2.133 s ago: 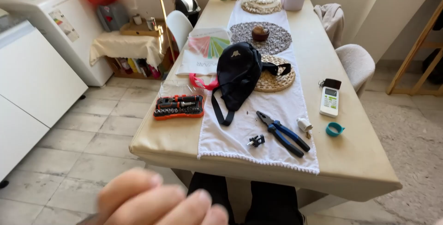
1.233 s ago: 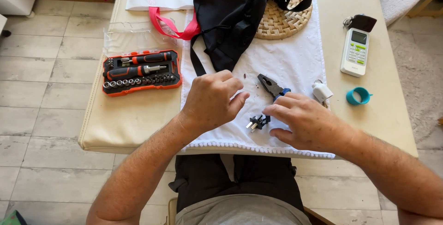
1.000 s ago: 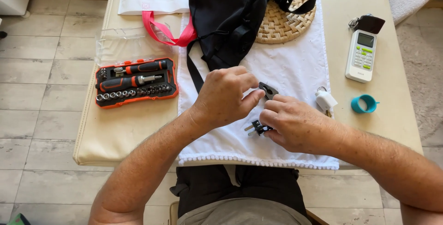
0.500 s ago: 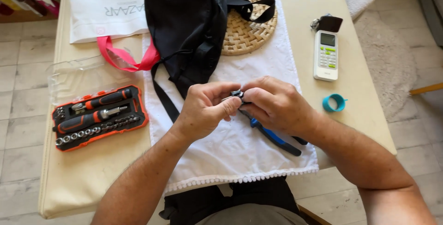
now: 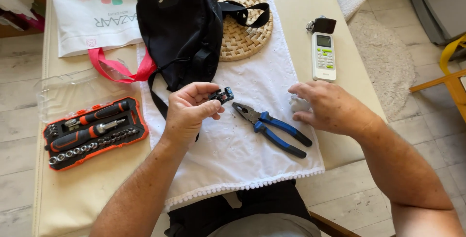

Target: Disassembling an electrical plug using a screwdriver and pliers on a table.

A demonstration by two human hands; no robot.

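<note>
Black plastic, small and fiddly: that is the buckle piece [image 5: 221,94] you have pinched in your left hand [image 5: 190,108], thumb below and fingertips above, held just off the white cloth [image 5: 233,144] near the middle of the surface [image 5: 92,188]. Keep that pinch on the body of the buckle and leave its end free, so it does not twist out of your fingers. I would judge a firm, steady hold matters more than force with a part this small.

Your left forearm comes in from seven o'clock, wrist bent slightly inward, palm turned toward the black bag [image 5: 177,28] that lies at twelve o'clock from the hand, its strap trailing down beside your wrist.

Your right hand [image 5: 330,107] lies at three o'clock from the buckle, well apart from it, palm down with fingers curled loosely over a small pale object [image 5: 297,104] on the cloth's edge; whether it grips that object or merely rests on it I cannot tell. The forearm enters from five o'clock.

Between the two hands lie the blue-handled pliers [image 5: 272,127], untouched, jaws pointing toward the buckle. At nine o'clock sits the orange screwdriver set [image 5: 92,132], open; at one o'clock the white remote [image 5: 323,56].
</note>
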